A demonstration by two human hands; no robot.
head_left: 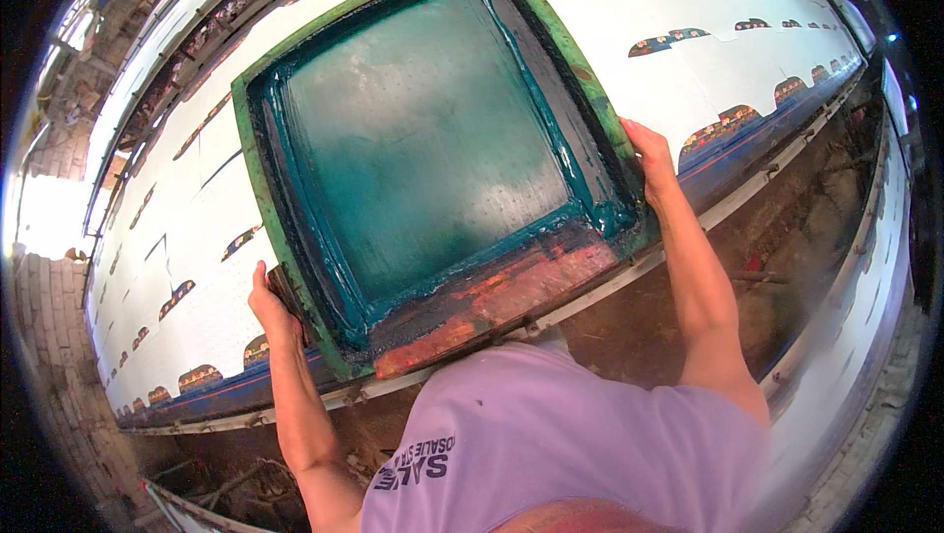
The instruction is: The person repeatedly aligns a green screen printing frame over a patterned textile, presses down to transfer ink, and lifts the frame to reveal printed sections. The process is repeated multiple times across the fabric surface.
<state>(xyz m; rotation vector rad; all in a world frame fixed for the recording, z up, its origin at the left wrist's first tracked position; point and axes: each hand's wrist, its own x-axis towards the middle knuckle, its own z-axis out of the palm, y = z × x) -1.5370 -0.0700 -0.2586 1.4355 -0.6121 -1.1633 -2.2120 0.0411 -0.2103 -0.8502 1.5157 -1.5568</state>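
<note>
A large screen printing frame (246,145) with green wooden sides fills the middle of the view, tilted to the left over a long table. Thick dark teal ink lines the inner edges of its mesh (423,130), and a worn red-and-black board (501,302) forms its near side. My left hand (273,315) grips the frame's left side low down, thumb pointing up. On the opposite side, my right hand (651,157) grips the right edge near the close corner. The frame hides most of the fingers of both hands, and what lies beneath it.
The long printing table (747,164) carries white sheeting (590,41) with rows of dark, flower-patterned patches (723,130). A metal rail (777,164) runs along its near edge. Another white-covered table (836,376) stands behind me at the right, across a brown aisle floor (629,326). Brick paving (54,336) shows at far left.
</note>
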